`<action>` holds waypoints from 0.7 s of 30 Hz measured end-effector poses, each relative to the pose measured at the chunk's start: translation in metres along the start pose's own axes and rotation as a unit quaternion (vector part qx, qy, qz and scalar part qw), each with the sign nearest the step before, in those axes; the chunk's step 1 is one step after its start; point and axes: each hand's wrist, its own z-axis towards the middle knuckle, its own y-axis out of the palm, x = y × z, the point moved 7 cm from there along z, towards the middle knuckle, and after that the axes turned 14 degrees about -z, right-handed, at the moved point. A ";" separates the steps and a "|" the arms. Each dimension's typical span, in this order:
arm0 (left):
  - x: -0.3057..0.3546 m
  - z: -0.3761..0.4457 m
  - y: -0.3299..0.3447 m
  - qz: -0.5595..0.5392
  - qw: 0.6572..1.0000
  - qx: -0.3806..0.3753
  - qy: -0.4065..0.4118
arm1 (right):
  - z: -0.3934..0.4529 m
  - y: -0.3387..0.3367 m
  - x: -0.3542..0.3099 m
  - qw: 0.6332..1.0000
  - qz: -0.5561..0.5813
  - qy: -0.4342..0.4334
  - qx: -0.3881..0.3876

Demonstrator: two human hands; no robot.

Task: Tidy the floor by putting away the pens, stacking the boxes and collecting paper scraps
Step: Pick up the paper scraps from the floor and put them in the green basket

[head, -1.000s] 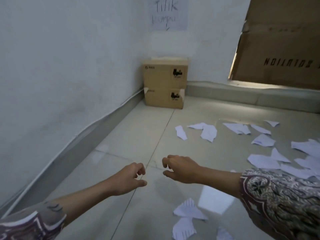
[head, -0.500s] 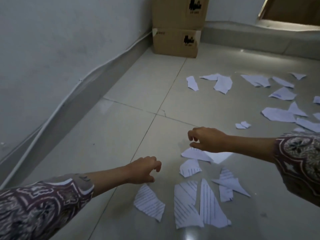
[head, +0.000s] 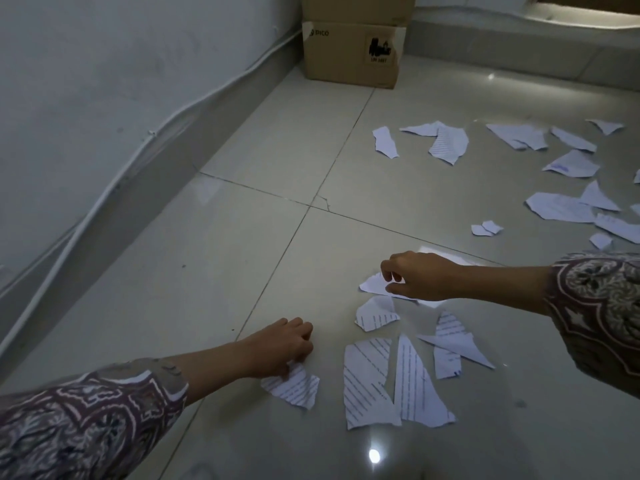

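Note:
Torn white paper scraps lie across the tiled floor. My right hand [head: 417, 276] pinches the edge of one scrap [head: 372, 285] between thumb and fingers. My left hand [head: 282, 349] has its fingers curled down onto a lined scrap [head: 294, 388] near the bottom centre. Between the hands lie a small lined scrap [head: 375, 315], two long lined pieces [head: 367, 382] and a triangular piece [head: 457, 346]. More scraps [head: 448, 143] are scattered at the upper right. Two stacked cardboard boxes [head: 351, 51] stand in the far corner. No pens are visible.
A white wall with a grey skirting and a white cable [head: 131, 161] runs along the left. A raised grey ledge [head: 519, 53] crosses the back. A bright light reflection [head: 374, 455] shines on the glossy tiles near the bottom.
The view has tilted down toward the floor. My right hand has closed on a scrap's edge, and my left hand has come down onto the lined scrap in front of it.

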 end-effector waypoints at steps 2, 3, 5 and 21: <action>-0.002 0.002 0.001 -0.013 1.000 0.003 -0.004 | 0.002 0.006 0.001 1.000 0.002 0.001 -0.010; -0.003 0.004 0.001 -0.020 1.000 0.003 -0.006 | 0.004 0.009 0.002 1.000 0.003 0.003 -0.014; -0.006 0.006 0.002 -0.061 0.998 0.002 -0.017 | 0.007 0.015 0.006 1.000 0.007 0.012 -0.020; -0.043 0.014 -0.057 -0.370 0.917 0.130 -0.074 | 0.061 0.045 0.016 0.993 0.095 0.039 -0.064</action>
